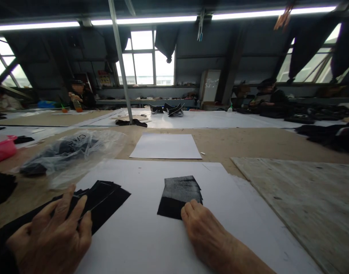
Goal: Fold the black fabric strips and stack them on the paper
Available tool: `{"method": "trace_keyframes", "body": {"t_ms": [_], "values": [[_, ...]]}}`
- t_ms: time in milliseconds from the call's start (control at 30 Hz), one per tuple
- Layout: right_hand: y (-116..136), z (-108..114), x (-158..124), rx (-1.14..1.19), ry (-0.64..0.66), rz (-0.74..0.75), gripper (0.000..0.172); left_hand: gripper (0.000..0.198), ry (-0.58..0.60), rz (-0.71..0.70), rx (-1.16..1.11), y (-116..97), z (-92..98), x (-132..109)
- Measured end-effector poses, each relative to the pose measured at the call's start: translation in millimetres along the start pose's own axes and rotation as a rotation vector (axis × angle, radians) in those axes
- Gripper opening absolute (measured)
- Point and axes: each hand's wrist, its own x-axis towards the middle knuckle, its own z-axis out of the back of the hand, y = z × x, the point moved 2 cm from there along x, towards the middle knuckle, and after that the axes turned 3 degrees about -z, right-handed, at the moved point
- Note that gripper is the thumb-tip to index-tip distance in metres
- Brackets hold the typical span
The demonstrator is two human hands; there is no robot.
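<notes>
My left hand (56,230) lies at the lower left with its fingers spread over a fanned stack of black fabric strips (110,203). Its fingertips rest on the strips, pressing from above, not wrapped round them. On the right, my right hand (204,232) is closed, its fingers pinching the near right corner of a black fabric piece (168,205). That piece belongs to a small overlapping pile whose upper part shows a greyish fuzzy face (180,187). Both lots of fabric are on a large white sheet (145,243). My right thumb is hidden.
A smaller white sheet (165,146) lies beyond. To the left are a clear plastic bag (85,152) with dark contents and a pink basin (3,148). A worn board (302,198) covers the right side. A metal pole (121,64) rises mid-table; people sit at the far side.
</notes>
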Motion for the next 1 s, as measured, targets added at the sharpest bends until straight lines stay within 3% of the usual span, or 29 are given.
{"method": "trace_keyframes", "body": {"t_ms": [67,133,233,367,500,600,700,900,1000], "values": [[-3.1,-1.6,2.8,0.02,-0.027,-0.025,0.034,0.038,-0.056,-0.118,0.221,-16.1,4.8,3.2],[-10.0,-4.1,5.4,0.058,-0.059,-0.079,0.032,0.04,-0.11,-0.346,0.345,-35.4,5.3,2.3],[-22.5,-8.6,8.0,0.115,-0.104,-0.18,0.026,0.041,-0.058,-0.565,0.093,-65.5,-6.3,-3.9],[-31.8,-12.9,7.5,0.174,-0.142,-0.29,0.021,0.036,0.19,-0.586,-0.326,-114.6,-41.9,-1.1],[-30.6,-13.8,4.3,0.214,-0.177,-0.331,0.02,0.03,0.221,-0.621,-0.387,-151.1,-69.9,15.4],[-27.8,-14.7,3.3,0.259,-0.199,-0.347,0.021,0.031,0.197,-0.683,-0.42,-158.6,-75.9,20.6],[-27.4,-16.6,4.0,0.331,-0.219,-0.381,0.019,0.027,0.254,-0.714,-0.436,-159.4,-77.3,19.2],[-46.4,-10.1,9.8,0.517,-0.3,-0.64,0.015,0.018,0.447,-0.419,-0.324,-155.7,-84.4,22.2],[-66.2,2.9,13.1,0.598,-0.4,-0.804,0.018,0.016,0.531,-0.356,-0.317,-153.8,-84.7,23.8]]}}
